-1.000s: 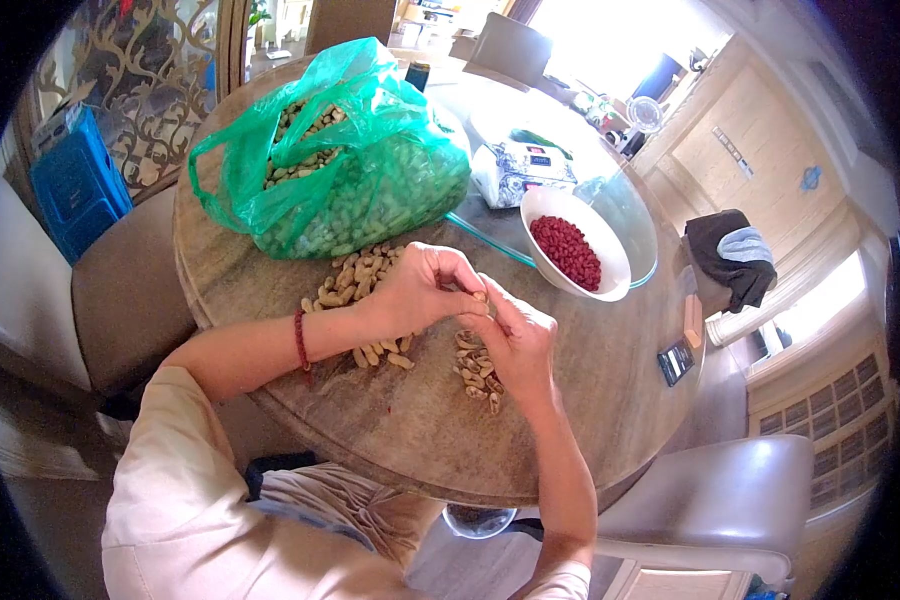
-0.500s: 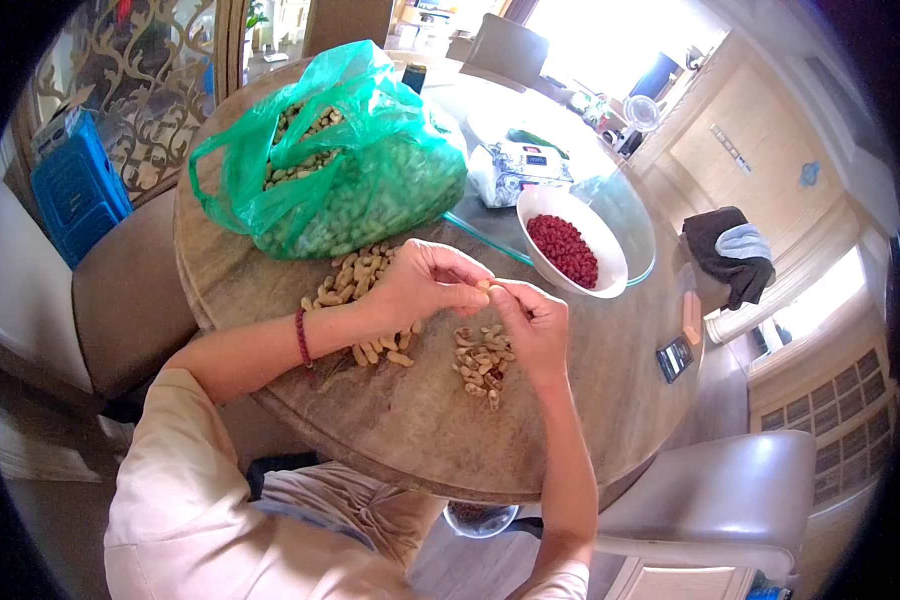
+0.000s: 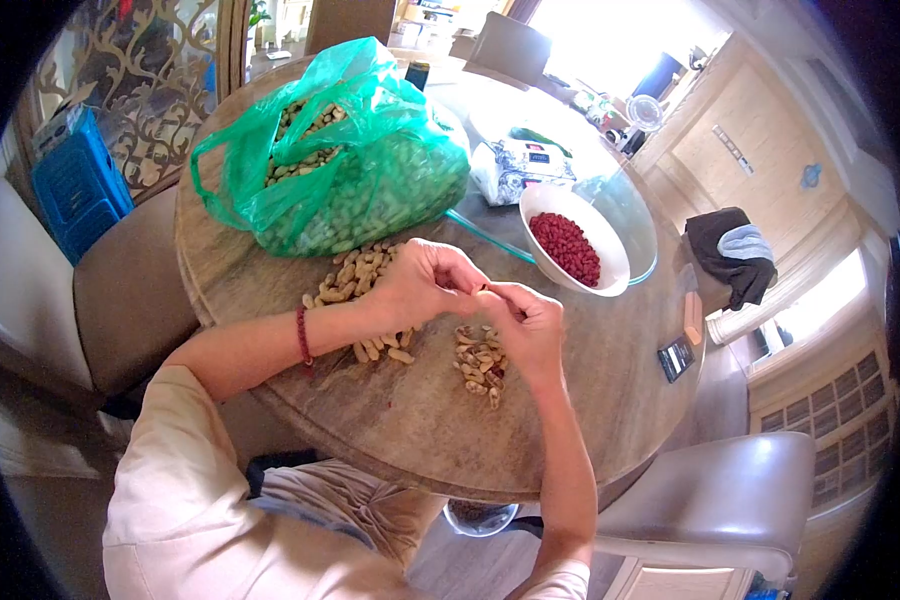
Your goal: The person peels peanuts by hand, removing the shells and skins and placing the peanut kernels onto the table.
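Note:
My left hand [image 3: 422, 284] and my right hand [image 3: 531, 328] meet over the table, fingertips pinched together on a peanut [image 3: 484, 290] mostly covered by the fingers. Beneath and beside my left hand lies a pile of unshelled peanuts [image 3: 342, 281]. A small heap of cracked peanut shells [image 3: 479, 362] rests just below the right hand. Beyond them a white bowl [image 3: 616, 268], tilted in view, holds dark red peanut kernels [image 3: 564, 248]. A green plastic bag [image 3: 370, 200] full of unshelled peanuts stands behind the left hand.
The round table [image 3: 390, 440] bears a wipes-like white packet [image 3: 521, 168], a clear glass turntable [image 3: 646, 235] under the bowl, and a dark phone-like object [image 3: 675, 358] near the right edge. A grey chair [image 3: 715, 490] stands at right, a blue crate [image 3: 80, 190] at left.
The hands have drawn slightly closer together, and the peanut between the fingertips is more covered than before. The bag, bowl and piles stay in place.

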The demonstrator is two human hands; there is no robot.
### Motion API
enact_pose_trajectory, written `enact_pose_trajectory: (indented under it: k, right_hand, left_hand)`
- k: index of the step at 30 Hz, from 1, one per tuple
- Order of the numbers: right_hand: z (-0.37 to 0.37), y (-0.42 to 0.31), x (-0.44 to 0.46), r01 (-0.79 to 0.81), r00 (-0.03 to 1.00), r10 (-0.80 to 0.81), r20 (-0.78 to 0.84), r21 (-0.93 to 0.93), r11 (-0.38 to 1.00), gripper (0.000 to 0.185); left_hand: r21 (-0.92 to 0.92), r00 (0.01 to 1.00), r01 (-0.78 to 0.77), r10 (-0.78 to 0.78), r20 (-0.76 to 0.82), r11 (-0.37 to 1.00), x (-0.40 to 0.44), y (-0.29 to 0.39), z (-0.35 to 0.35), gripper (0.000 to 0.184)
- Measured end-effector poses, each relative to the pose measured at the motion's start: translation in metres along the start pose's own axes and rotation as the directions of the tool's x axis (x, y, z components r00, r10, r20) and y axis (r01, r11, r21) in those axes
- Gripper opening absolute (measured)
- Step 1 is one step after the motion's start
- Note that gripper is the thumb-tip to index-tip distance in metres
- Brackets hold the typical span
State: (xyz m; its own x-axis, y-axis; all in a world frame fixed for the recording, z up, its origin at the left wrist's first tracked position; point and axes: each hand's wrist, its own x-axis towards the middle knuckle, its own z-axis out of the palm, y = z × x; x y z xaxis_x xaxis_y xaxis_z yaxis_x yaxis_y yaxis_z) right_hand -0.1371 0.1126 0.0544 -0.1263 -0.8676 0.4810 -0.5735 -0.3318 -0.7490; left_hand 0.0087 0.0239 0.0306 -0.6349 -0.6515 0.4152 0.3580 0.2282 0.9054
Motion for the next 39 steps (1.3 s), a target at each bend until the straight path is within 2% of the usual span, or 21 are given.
enact_pose_trajectory:
  k: [3,6,8,10,12,14,21,23,25,29,36,39]
  right_hand:
    - [0.006,0.000,-0.003,-0.072,0.997,0.072,0.005,-0.094,0.993,0.016]
    - [0.012,0.000,-0.005,0.013,0.999,-0.017,-0.051,-0.080,0.997,0.017]
    - [0.018,0.007,-0.006,-0.012,0.990,0.011,-0.143,-0.008,1.000,0.021]
    - [0.020,0.011,-0.007,-0.048,0.986,0.048,-0.160,0.005,0.999,0.022]
    - [0.024,0.015,-0.008,-0.084,0.981,0.086,-0.176,0.020,0.996,0.024]
    - [0.028,0.019,-0.008,-0.177,0.964,0.190,-0.187,0.088,0.980,0.026]
    - [0.032,0.019,-0.011,-0.243,0.938,0.270,-0.216,0.145,0.959,0.024]
    - [0.035,0.019,-0.010,-0.225,0.911,0.323,-0.255,0.348,0.910,0.022]
    - [0.035,0.019,-0.010,-0.208,0.914,0.307,-0.263,0.344,0.916,0.021]
    - [0.035,0.023,-0.009,-0.171,0.921,0.256,-0.293,0.288,0.942,0.020]
    - [0.029,0.025,-0.005,-0.214,0.936,0.268,-0.229,0.234,0.948,0.021]
    - [0.030,0.030,-0.004,-0.152,0.940,0.203,-0.275,0.196,0.969,0.020]
  left_hand:
    - [0.022,1.000,0.015,-0.015,-0.008,1.000,0.000,-0.002,0.001,0.012]
    - [-0.079,0.995,0.098,-0.096,0.031,0.992,0.001,-0.002,0.000,0.015]
    - [-0.147,0.991,0.136,-0.137,0.003,0.980,0.000,0.000,0.003,0.014]
    - [-0.210,0.984,0.169,-0.178,-0.022,0.963,-0.001,-0.002,0.006,0.013]
    - [-0.382,0.958,0.251,-0.285,-0.033,0.889,-0.001,-0.009,0.008,0.018]
    - [-0.414,0.951,0.264,-0.307,-0.039,0.871,-0.002,-0.015,0.009,0.020]
    - [-0.468,0.936,0.277,-0.346,-0.068,0.840,-0.005,-0.016,0.013,0.021]
    - [-0.501,0.940,0.253,-0.332,-0.074,0.828,-0.006,-0.017,0.015,0.021]
    - [-0.536,0.944,0.229,-0.319,-0.081,0.813,-0.005,-0.016,0.016,0.021]
    - [-0.550,0.923,0.274,-0.376,-0.080,0.789,-0.003,-0.017,0.014,0.022]
    - [-0.552,0.913,0.298,-0.401,-0.074,0.779,0.002,-0.014,0.008,0.019]
    - [-0.567,0.921,0.264,-0.378,-0.093,0.780,0.004,-0.011,0.004,0.019]
